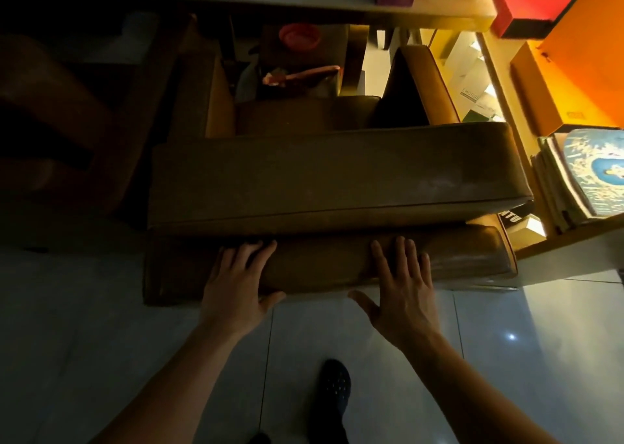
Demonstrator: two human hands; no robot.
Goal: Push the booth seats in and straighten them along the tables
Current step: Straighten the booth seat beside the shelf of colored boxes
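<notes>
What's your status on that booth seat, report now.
Left hand and right hand flat on the booth seat back, open. Shelf tight at its right end.

Up beyond your right hand (403, 288), you can read "EMOTION" on a white box (470, 96); nearer that hand, white letters "NTU" show on a black-and-white carton (514, 216), its start hidden.
</notes>
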